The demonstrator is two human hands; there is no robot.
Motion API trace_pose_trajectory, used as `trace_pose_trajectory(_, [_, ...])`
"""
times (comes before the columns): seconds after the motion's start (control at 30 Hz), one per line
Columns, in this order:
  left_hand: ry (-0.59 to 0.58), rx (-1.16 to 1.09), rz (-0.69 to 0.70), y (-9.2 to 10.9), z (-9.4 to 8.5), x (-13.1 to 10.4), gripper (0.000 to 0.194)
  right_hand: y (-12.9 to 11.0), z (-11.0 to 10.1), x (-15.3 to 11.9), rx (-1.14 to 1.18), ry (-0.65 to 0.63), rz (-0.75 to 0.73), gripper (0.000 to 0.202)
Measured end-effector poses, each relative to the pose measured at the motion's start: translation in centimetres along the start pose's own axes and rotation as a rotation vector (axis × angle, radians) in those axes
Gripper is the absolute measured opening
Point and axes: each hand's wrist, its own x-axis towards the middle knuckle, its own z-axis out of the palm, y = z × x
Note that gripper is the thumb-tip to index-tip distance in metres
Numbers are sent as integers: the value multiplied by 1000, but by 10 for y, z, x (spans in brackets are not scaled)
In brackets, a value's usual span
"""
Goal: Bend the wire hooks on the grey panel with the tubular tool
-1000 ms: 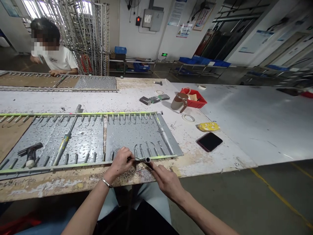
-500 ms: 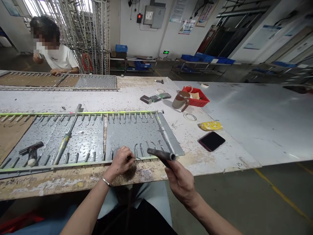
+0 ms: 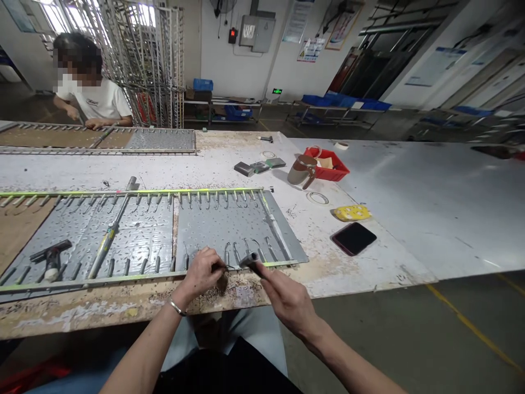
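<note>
A long metal frame with rows of small hooks lies over grey sheets on the worktable. At its near rail, my left hand is closed in a pinch; what its fingers hold is too small to make out. My right hand is wrapped round the handle of a dark hammer-like tool, whose tubular head is just right of my left hand, over the near rail. Another T-shaped tool rests on the frame at the left.
Across the table a person works at a second frame. To the right are a phone, a yellow item, a mug, a red bin, tape rings and dark blocks.
The tool in my right hand has moved left and slightly down, closer to my left hand, and its head has turned. The other person's raised hand has lowered.
</note>
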Motion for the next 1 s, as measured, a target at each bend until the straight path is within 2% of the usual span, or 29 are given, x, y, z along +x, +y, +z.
trace_pose_trajectory(0.1, [-5,-4,11,-1,0,0,13,-2,-1,1,34,153,3,51])
trace_pose_trajectory(0.13, [-8,-3,8,-1,0,0,12,-1,1,1,13,146,-10,49])
trace_pose_trajectory(0.27, [-8,-1,-17,-2,0,1,13,2,4,2,-26,-19,-32,44])
trace_pose_trajectory(0.4, [-25,-5,-6,-2,0,2,11,3,3,4,58,132,-3,51])
trace_pose_trajectory(0.43, [-32,1,-9,-2,0,2,10,2,4,4,46,128,-23,50])
trace_pose_trajectory(0.57, [-27,19,-34,-1,0,2,9,-1,8,4,2,-33,-52,43])
trace_pose_trajectory(0.7, [-15,3,-14,0,-1,2,10,1,8,6,71,115,-31,51])
trace_pose_trajectory(0.73, [-21,9,-12,1,-1,2,10,2,9,6,43,122,-51,50])
trace_pose_trajectory(0.87, [-40,30,-47,2,-2,2,9,7,11,9,-61,-7,-79,45])
trace_pose_trajectory(1.0, [-19,11,-43,2,-1,2,10,8,10,8,-5,132,-21,52])
